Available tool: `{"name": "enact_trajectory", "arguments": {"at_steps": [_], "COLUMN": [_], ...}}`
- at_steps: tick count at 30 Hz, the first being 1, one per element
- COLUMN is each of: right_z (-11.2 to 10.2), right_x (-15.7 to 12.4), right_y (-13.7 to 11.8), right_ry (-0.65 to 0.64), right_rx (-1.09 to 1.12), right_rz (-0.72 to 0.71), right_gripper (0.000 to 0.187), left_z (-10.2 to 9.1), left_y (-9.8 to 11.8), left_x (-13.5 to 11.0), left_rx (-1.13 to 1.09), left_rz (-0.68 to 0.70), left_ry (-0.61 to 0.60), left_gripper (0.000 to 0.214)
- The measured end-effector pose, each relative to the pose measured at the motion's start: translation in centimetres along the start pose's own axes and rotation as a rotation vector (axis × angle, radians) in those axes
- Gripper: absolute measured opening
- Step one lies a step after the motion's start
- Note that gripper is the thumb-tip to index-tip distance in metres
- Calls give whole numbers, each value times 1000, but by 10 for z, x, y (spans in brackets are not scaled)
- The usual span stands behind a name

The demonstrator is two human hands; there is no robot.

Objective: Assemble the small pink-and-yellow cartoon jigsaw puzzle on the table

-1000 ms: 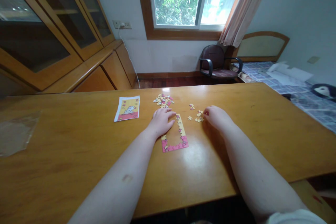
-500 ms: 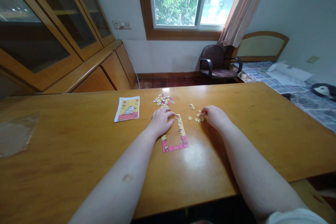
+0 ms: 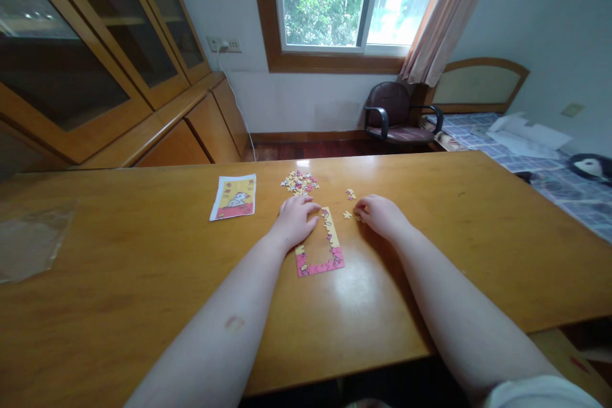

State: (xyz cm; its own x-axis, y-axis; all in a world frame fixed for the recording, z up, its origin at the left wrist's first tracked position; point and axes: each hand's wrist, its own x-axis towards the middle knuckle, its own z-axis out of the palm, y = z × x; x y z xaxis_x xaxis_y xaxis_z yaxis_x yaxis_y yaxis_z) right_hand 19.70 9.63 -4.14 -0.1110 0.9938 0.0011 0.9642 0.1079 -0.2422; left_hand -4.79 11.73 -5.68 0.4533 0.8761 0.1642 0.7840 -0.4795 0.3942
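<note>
A partly built jigsaw frame (image 3: 321, 261), yellow and pink with an empty middle, lies on the wooden table (image 3: 143, 255). My left hand (image 3: 294, 220) rests flat on the frame's upper left corner, fingers stretched out. My right hand (image 3: 380, 215) sits just right of the frame, fingers curled down over a few loose puzzle pieces (image 3: 348, 213); what the fingertips pinch is hidden. A larger pile of loose pieces (image 3: 299, 182) lies beyond my left hand. A printed reference picture (image 3: 234, 196) lies further left.
A clear plastic bag (image 3: 29, 239) lies at the table's left edge. Wooden glass-door cabinets (image 3: 95, 70) stand on the left. Beyond the table stand a dark armchair (image 3: 394, 116) under the window and a bed (image 3: 535, 153) on the right.
My right hand has slid left over the small group of loose pieces, closer to the frame. My left hand has stayed on the frame.
</note>
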Motion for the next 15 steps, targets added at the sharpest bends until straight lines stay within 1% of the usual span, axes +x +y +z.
{"name": "enact_trajectory", "arguments": {"at_steps": [3, 7, 15], "right_z": [2, 4, 9], "right_x": [2, 2, 7], "right_y": [-5, -7, -4], "right_ry": [8, 42, 51], "right_rx": [6, -5, 36], "right_rz": [3, 33, 73], "right_gripper": [14, 17, 13], "left_z": [1, 2, 1], "left_y": [-1, -2, 0], "left_x": [0, 0, 0], "left_rx": [1, 0, -4], "left_rz": [3, 4, 1], "left_ry": [6, 10, 3], "left_gripper": [28, 28, 28]}}
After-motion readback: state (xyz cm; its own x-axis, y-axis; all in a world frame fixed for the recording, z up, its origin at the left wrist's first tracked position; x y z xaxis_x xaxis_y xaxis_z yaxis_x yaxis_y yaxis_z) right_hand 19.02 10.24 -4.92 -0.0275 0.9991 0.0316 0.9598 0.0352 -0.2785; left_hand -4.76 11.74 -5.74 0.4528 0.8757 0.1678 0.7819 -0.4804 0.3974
